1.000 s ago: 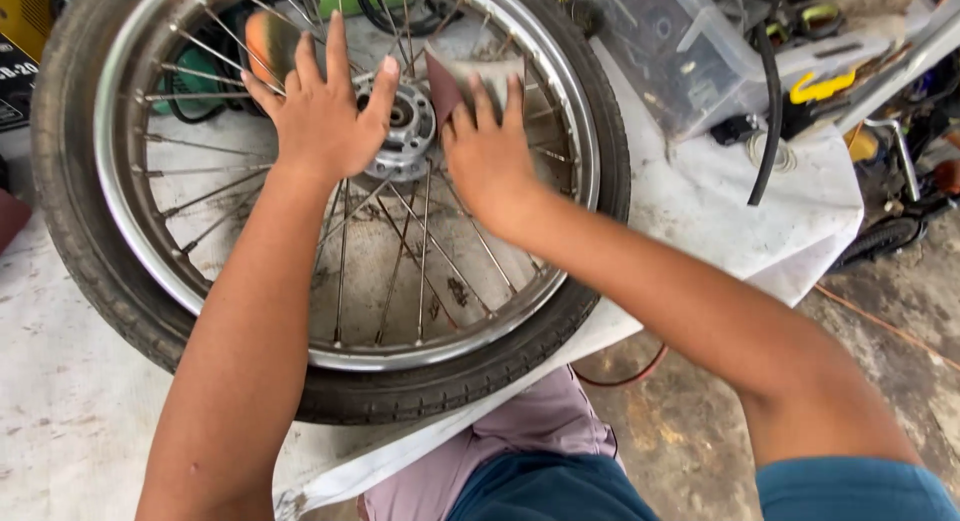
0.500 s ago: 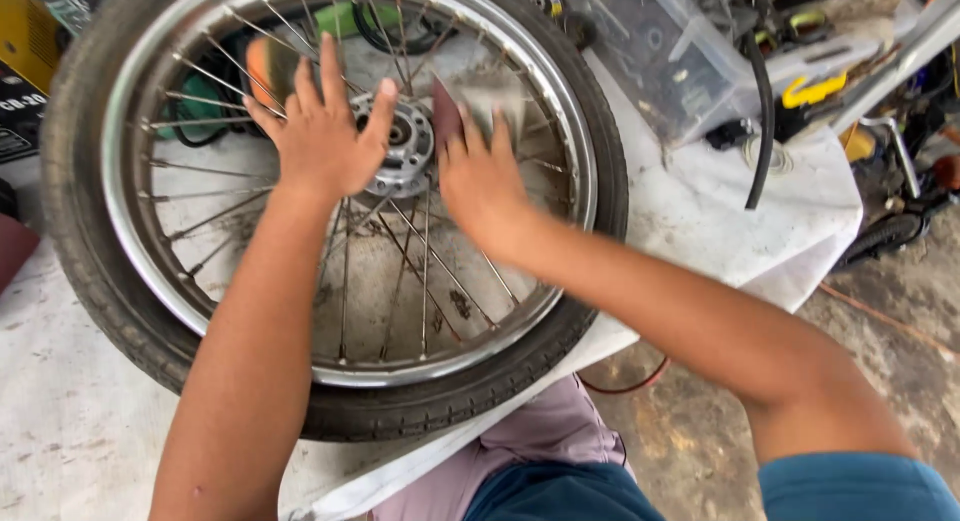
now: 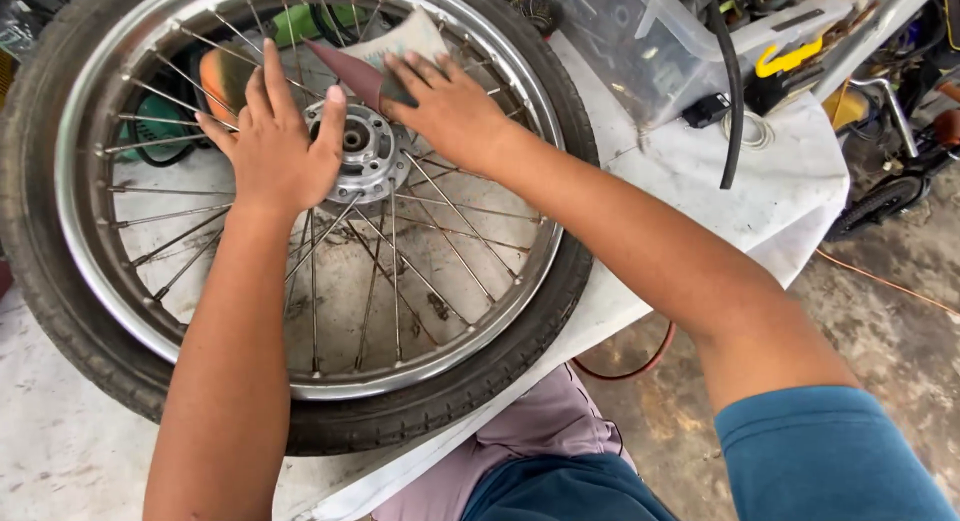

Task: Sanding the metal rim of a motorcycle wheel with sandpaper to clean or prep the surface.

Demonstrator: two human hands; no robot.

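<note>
On the tabletop before you, the wheel lies flat. Keep your left hand spread open, palm pressed on the spokes beside the hub, so the wheel cannot turn. Your right hand lies flat, fingers together, pinning the sandpaper to the spokes; use short strokes and even pressure. The far rim is cut off, objects beneath the spokes are unclear, and the bin contents are indistinct.

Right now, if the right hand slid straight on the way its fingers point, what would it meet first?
The right hand points left across the sandpaper sheet; it would probably meet the left hand by the hub.
</note>
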